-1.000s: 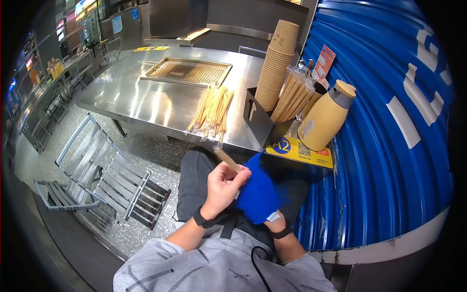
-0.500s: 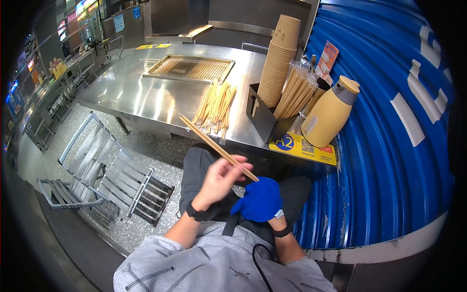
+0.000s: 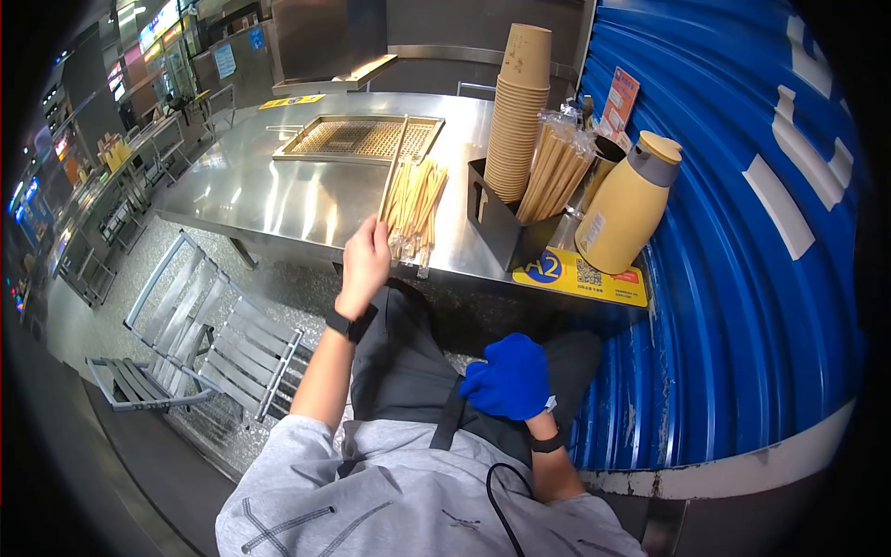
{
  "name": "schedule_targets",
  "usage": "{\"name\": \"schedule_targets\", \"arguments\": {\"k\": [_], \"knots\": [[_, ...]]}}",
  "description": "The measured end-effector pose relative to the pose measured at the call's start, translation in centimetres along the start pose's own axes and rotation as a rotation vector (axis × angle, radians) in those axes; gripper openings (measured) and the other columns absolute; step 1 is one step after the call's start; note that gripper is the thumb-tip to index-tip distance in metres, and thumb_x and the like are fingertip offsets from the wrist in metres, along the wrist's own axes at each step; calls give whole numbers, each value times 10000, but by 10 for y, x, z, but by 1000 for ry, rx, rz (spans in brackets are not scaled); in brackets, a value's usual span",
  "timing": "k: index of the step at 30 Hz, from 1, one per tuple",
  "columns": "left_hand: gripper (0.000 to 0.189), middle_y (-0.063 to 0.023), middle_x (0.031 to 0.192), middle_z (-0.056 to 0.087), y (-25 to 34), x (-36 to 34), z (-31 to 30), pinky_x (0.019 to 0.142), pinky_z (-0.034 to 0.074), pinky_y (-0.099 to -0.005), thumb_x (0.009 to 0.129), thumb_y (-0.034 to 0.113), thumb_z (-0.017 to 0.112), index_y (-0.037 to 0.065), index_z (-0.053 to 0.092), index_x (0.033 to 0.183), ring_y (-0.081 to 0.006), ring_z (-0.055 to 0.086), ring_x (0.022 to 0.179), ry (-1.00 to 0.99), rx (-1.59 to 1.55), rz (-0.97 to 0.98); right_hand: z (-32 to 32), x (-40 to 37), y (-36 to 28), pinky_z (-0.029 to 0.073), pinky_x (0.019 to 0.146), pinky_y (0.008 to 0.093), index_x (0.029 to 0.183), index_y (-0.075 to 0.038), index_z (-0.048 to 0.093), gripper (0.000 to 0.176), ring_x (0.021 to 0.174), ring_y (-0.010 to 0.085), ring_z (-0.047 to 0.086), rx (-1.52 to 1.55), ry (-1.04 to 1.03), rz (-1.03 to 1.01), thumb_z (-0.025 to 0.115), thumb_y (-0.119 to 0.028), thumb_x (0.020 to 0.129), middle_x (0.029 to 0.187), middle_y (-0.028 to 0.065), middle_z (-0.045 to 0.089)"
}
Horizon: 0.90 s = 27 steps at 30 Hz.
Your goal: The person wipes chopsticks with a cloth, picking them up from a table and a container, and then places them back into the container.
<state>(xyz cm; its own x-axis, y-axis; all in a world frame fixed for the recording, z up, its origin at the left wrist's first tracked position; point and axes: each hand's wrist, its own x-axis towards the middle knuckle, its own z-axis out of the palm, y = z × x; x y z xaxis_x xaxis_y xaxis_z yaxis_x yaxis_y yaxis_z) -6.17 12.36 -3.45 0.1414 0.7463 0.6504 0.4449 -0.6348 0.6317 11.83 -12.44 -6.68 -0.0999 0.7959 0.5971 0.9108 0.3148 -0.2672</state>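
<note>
My left hand [image 3: 366, 260], bare, is closed round the near end of long wooden chopsticks [image 3: 394, 167] at the table's front edge. They point away from me, their far tips overlapping the wire grill tray [image 3: 362, 139] in this view. Right beside that hand, a pile of chopsticks [image 3: 417, 200] in clear wrapping lies on the metal table [image 3: 251, 190]. My right hand [image 3: 509, 376] is over my lap inside a blue fabric covering with a white tag at the wrist. It looks rounded like a fist; the fingers are hidden.
A black holder [image 3: 506, 232] at the right carries stacked paper cups [image 3: 515, 130] and wrapped chopsticks [image 3: 555, 176]. Beside it stands a yellow jug [image 3: 626, 209] near a yellow sign [image 3: 575, 277]. A folding chair [image 3: 232, 357] is at the left; a blue corrugated wall [image 3: 715, 278] rises at the right.
My left hand has moved forward and left with the chopsticks, away from the blue-covered right hand, and they now point toward the grill tray. The right hand has stayed over my lap.
</note>
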Motion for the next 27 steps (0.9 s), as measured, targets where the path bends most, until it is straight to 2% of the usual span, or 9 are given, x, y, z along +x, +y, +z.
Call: {"name": "schedule_targets", "arguments": {"k": [1,5,8,11,14,16,20,24,27], "knots": [[328,-225,867,634,8,12,-3,767,485,-432,929,251,504,3,586,1127,-390,618,874,-63,-60,-75,-4,1,-2,453,621,400,627,-206,675,148,748,248,586,31,15,-57,722,-255,495,732,38,605],[509,-197,1112,605,-20,34,21,891,441,-427,854,393,602,-26,577,1141,-393,564,1016,-169,282,60,-8,-1,-4,458,628,408,656,-132,658,207,753,250,588,84,32,-97,708,-236,484,734,34,621],[459,-180,1061,628,20,33,21,881,446,-420,844,365,618,-15,602,1101,-358,580,995,-189,265,141,-1,-9,5,469,664,412,784,-88,657,298,781,261,587,85,46,-40,705,-230,527,773,56,624],[333,-123,955,662,74,28,31,763,490,-361,817,259,671,7,635,1032,-261,622,843,-281,-127,116,21,-24,14,487,701,371,927,-62,625,278,792,231,600,205,158,128,655,-256,730,817,70,625],[350,-82,896,671,111,27,60,646,483,-269,815,216,704,9,610,1081,-133,608,710,-367,-374,207,27,-31,19,488,704,359,925,-55,616,259,796,227,601,379,221,275,637,-243,749,820,76,625],[390,-89,885,672,135,26,76,633,484,-268,808,225,711,2,597,1107,-140,617,709,-363,-345,216,24,-32,20,490,706,351,924,-50,611,246,799,224,603,508,231,357,626,-234,761,821,80,625],[378,-123,893,671,146,38,112,638,509,-357,796,261,698,6,603,1058,-264,648,717,-216,-114,301,19,-33,22,492,709,335,921,-39,599,222,804,219,605,808,276,516,602,-216,786,825,88,625],[322,-145,800,652,148,46,117,645,507,-436,795,262,686,20,585,983,-364,636,750,-252,-75,305,14,-36,21,494,713,319,918,-29,588,201,810,214,607,1058,332,611,578,-199,811,828,95,625],[290,-109,839,682,152,48,115,669,519,-404,786,261,707,43,624,960,-321,658,792,-216,-40,271,15,-35,20,495,715,307,915,-22,579,186,814,210,608,1142,349,640,561,-186,830,830,101,625]]}}
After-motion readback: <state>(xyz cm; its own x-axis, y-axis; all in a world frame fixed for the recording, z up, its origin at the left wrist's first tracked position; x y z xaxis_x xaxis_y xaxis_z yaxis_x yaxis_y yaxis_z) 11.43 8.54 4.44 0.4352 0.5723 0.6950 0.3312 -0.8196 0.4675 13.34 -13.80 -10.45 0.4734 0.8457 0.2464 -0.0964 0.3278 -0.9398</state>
